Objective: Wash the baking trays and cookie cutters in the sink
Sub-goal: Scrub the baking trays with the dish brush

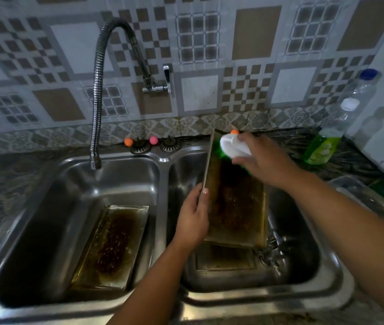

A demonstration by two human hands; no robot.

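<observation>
Currently: tray (235, 207), tilted, R basin; L hand (192, 218) grips its L edge; R hand (265, 158) grips brush (233, 146) at top edge. 2nd tray (111, 247) in L basin.

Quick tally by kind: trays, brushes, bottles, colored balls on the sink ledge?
Baking trays: 3 (left basin, held, under it)
Scrub brush: 1
Bottles: 2 ()
Colored balls: 3 ()
Total: 9

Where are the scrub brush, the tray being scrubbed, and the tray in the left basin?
scrub brush (234, 146), head view, on its white handle
held tray (235, 207), head view, on its stained inner face
left-basin tray (113, 245), head view, on its burnt centre
</observation>
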